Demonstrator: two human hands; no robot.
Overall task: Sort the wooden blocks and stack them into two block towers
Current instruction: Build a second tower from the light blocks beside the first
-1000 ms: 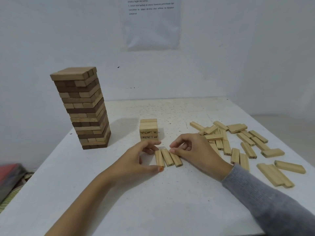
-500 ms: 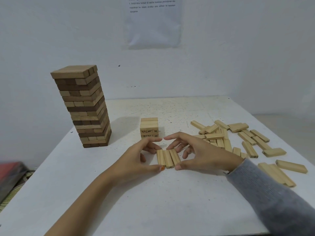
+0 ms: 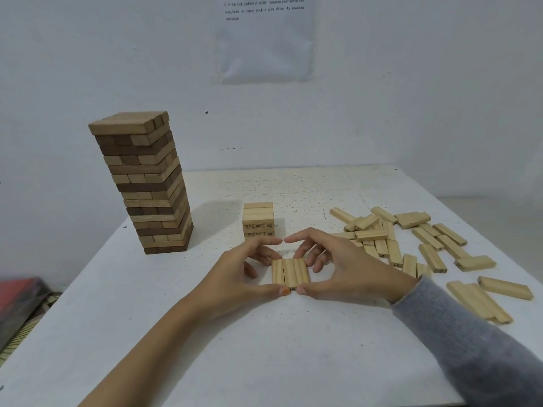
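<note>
On the table [image 3: 264, 348] a row of three blocks [image 3: 290, 271] lies flat, sides touching. The left hand [image 3: 235, 277] and right hand [image 3: 346, 268] both grip it, thumbs at the near end, fingers curled at the far end. The short tower [image 3: 258, 220] stands just behind, the tall tower [image 3: 147, 183] at left, loose blocks [image 3: 426, 245] at right.

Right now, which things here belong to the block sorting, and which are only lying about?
For the job:
tall two-tone tower
short pale tower
row of three blocks, held between left hand and right hand
loose pale blocks on the table

Lying about:
printed sheet
red thing left of the table
</note>
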